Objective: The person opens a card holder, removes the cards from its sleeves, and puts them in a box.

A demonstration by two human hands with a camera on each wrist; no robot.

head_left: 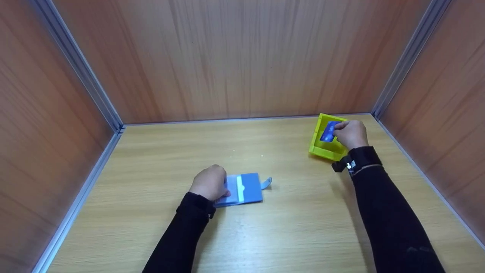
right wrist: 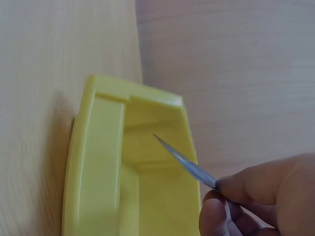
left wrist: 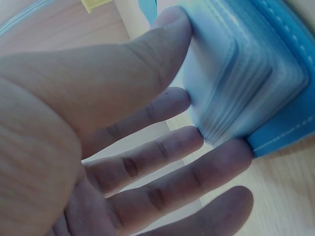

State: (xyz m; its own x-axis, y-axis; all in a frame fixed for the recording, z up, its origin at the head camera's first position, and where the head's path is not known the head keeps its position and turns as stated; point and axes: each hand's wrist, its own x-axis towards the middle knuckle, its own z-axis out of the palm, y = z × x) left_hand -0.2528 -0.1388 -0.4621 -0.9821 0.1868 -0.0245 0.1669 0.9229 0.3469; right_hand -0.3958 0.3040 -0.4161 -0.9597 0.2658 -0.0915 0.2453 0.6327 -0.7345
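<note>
A blue card holder [head_left: 252, 187] lies spread on the table, its clear plastic sleeves [left wrist: 246, 73] stacked at the left and a pale strip near its middle. My left hand [head_left: 209, 182] is at its left end, with the thumb on top of the sleeves and fingertips along their edge, pinching them. At the back right, my right hand [head_left: 352, 134] pinches a blue card [head_left: 329, 131] between thumb and fingers. In the right wrist view the card [right wrist: 183, 161] appears edge-on, over the opening of the yellow bin [right wrist: 98, 167].
The yellow bin stands near the back right corner, close to the wooden back wall [head_left: 242, 60]. Side walls [head_left: 447, 125] with metal edging enclose the table [head_left: 170, 151]. A strap [head_left: 266, 183] sticks out from the card holder's right edge. Tiny white specks dot the table's middle.
</note>
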